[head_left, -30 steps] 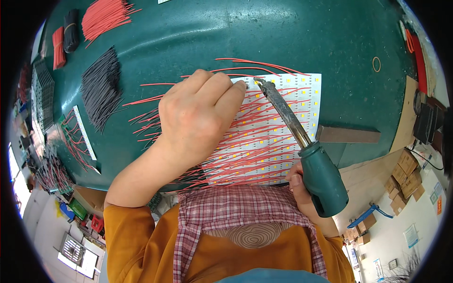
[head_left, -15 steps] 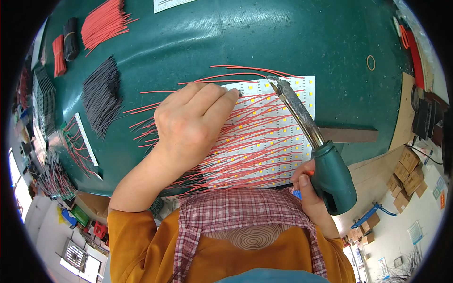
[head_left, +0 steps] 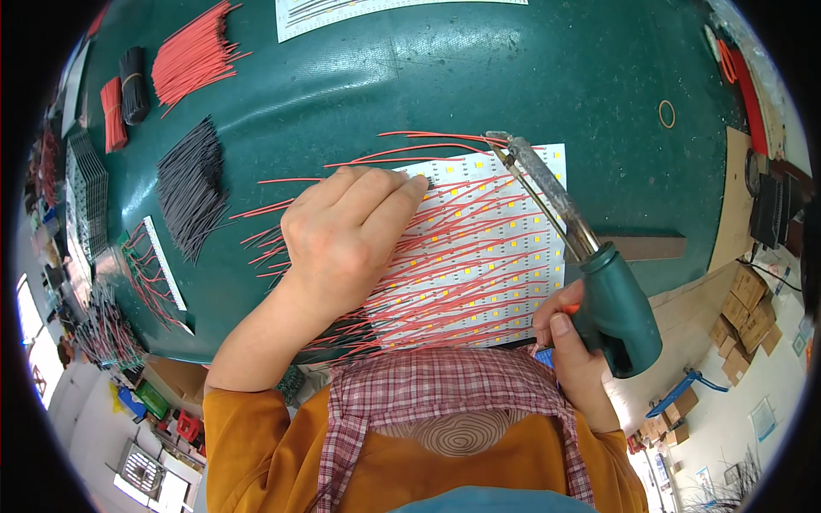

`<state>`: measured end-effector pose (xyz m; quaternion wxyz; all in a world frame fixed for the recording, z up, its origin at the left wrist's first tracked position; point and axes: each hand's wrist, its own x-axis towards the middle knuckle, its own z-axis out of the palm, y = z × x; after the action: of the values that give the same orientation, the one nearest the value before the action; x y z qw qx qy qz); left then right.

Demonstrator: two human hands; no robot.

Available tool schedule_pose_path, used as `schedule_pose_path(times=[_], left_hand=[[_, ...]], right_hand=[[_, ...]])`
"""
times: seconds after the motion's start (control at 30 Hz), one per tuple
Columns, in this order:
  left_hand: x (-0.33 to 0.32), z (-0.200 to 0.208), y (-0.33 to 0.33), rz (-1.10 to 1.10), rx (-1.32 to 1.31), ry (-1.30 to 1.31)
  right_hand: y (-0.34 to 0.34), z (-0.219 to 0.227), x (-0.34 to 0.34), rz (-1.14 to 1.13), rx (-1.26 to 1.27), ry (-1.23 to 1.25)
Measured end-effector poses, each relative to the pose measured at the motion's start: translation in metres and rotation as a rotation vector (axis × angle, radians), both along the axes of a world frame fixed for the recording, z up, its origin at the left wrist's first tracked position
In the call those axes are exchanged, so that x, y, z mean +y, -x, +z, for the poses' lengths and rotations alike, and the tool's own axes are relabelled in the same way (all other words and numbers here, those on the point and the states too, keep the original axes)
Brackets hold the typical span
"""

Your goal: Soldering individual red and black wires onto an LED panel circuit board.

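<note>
A white LED board [head_left: 522, 282] with small yellow chips lies on the green mat, crossed by rows of thin red wires [head_left: 466, 224] and some black ones. My left hand [head_left: 342, 231] is closed and rests on the board's upper left part; its curled fingers hide whatever is pinched there. My right hand [head_left: 577, 350] grips a green-handled soldering gun [head_left: 629, 316]. Its metal barrel slants up and left across the board, with the tip near the board's far edge. Several loose red wires [head_left: 428, 134] lie around the tip.
At the left are a red wire pile [head_left: 195, 56], a black wire pile [head_left: 191, 184], tied red [head_left: 113, 115] and black [head_left: 133, 85] bundles, and a wired white strip [head_left: 165, 261]. A white board [head_left: 385, 8] lies at the far edge; a brown bar [head_left: 641, 247] and rubber band [head_left: 667, 114] lie right.
The soldering gun has shifted slightly right, its tip farther toward the board's far edge. My left hand stays on the board. The whole view has moved a little, showing more of the far white board.
</note>
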<state>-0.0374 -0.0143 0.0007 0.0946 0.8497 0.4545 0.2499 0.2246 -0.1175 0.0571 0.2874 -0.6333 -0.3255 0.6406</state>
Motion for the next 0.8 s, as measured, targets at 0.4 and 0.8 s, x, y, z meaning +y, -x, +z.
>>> schedule_pose_path(times=[0.4, 0.8], left_hand=[[0.017, 0.028, 0.014, 0.25, -0.346, 0.391], [0.018, 0.024, 0.005, 0.081, -0.339, 0.431]], right_hand=[[0.009, -0.021, 0.008, -0.302, 0.237, -0.124], [0.005, -0.026, 0.009, -0.206, 0.23, -0.175]])
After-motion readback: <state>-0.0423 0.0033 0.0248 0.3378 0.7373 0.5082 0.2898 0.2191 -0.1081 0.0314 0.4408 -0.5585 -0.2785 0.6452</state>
